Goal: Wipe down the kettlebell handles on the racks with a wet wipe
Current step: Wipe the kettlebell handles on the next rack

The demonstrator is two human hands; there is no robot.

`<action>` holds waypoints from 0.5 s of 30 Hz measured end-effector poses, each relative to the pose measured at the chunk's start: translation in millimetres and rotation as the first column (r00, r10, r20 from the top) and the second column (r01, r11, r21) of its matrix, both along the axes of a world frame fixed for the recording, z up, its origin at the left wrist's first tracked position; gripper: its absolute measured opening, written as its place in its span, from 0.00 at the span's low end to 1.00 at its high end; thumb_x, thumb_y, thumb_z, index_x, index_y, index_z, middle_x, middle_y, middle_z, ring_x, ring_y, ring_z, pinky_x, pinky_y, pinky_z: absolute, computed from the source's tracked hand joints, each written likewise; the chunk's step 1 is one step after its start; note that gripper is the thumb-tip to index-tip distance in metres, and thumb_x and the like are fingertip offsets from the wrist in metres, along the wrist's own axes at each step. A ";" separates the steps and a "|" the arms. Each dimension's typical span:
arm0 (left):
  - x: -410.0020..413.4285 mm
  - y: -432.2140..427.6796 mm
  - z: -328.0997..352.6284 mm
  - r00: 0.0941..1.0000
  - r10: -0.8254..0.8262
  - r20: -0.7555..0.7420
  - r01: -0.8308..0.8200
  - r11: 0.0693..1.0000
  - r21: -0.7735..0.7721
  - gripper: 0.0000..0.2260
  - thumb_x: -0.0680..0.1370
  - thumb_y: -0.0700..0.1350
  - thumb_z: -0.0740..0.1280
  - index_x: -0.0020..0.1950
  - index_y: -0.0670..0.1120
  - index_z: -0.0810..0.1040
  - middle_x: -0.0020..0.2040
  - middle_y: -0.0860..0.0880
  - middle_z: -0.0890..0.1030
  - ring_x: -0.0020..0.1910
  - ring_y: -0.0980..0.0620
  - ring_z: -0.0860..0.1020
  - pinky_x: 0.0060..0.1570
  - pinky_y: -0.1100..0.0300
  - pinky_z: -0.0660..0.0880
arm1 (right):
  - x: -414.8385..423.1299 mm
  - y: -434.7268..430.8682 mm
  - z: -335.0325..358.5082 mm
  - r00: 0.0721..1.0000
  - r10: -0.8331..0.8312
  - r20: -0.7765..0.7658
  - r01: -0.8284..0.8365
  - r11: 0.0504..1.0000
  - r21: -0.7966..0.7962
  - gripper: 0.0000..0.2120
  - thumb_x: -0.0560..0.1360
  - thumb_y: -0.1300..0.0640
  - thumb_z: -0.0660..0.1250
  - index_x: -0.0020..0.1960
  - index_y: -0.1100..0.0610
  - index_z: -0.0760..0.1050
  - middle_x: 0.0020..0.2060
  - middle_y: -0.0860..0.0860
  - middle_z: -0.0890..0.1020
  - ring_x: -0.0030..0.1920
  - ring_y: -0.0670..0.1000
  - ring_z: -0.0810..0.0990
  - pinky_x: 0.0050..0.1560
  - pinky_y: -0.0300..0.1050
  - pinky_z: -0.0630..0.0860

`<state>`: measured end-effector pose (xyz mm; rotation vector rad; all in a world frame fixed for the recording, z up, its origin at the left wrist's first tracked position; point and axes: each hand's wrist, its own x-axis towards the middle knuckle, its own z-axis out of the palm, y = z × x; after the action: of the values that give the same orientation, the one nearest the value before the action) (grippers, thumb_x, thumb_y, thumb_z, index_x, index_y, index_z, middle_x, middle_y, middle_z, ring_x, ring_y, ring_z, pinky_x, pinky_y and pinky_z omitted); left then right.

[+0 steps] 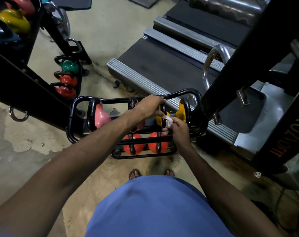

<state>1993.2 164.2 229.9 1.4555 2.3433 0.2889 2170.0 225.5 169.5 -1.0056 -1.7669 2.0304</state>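
Note:
A low black kettlebell rack (80,100) stands in front of my feet. Its upper tier holds a pink kettlebell (101,117) at left and two yellow ones, the nearer (160,119) partly behind my hands and the other (181,112) at right. Two orange kettlebells (134,146) sit on the lower tier. My left hand (149,106) grips the black handle of the nearer yellow kettlebell by the rack's top bar. My right hand (177,128) presses a crumpled white wet wipe (168,121) against that handle, lower down.
A second rack at the left carries green (69,65) and red (67,80) kettlebells, and more hang at the top left. A thick black machine beam (25,86) slants across the left. Treadmills (162,65) lie behind the rack, and a black machine post (231,65) rises at the right.

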 end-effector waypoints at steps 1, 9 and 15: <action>-0.1 -0.2 1.0 1.000 -0.005 -0.008 0.005 1.000 -0.001 0.32 0.68 0.56 0.79 0.68 0.44 0.77 0.68 0.45 0.78 0.66 0.42 0.76 0.60 0.45 0.76 | -1.2 3.7 -2.3 1.000 0.007 0.004 -0.006 0.998 -0.066 0.17 0.79 0.70 0.54 0.59 0.65 0.79 0.38 0.64 0.78 0.34 0.56 0.80 0.32 0.45 0.78; -1.7 3.6 2.5 1.000 -0.025 -0.013 0.024 0.998 -0.054 0.33 0.67 0.57 0.79 0.68 0.44 0.77 0.68 0.44 0.78 0.64 0.41 0.77 0.58 0.45 0.77 | -18.4 21.0 3.7 0.978 0.094 0.186 -0.126 0.978 0.168 0.10 0.78 0.70 0.60 0.52 0.62 0.78 0.32 0.55 0.79 0.25 0.50 0.75 0.26 0.43 0.73; -0.2 5.5 2.0 0.999 -0.029 -0.023 0.028 0.998 -0.064 0.33 0.67 0.57 0.79 0.68 0.44 0.77 0.68 0.45 0.78 0.65 0.42 0.77 0.58 0.45 0.77 | -26.5 35.2 17.6 0.935 0.241 0.261 -0.213 0.968 -0.134 0.15 0.78 0.72 0.55 0.42 0.58 0.75 0.28 0.52 0.69 0.22 0.46 0.68 0.22 0.38 0.68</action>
<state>1993.0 169.7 231.9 1.4687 2.3265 0.1882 2143.5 260.7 187.1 -1.2178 -2.0184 2.2320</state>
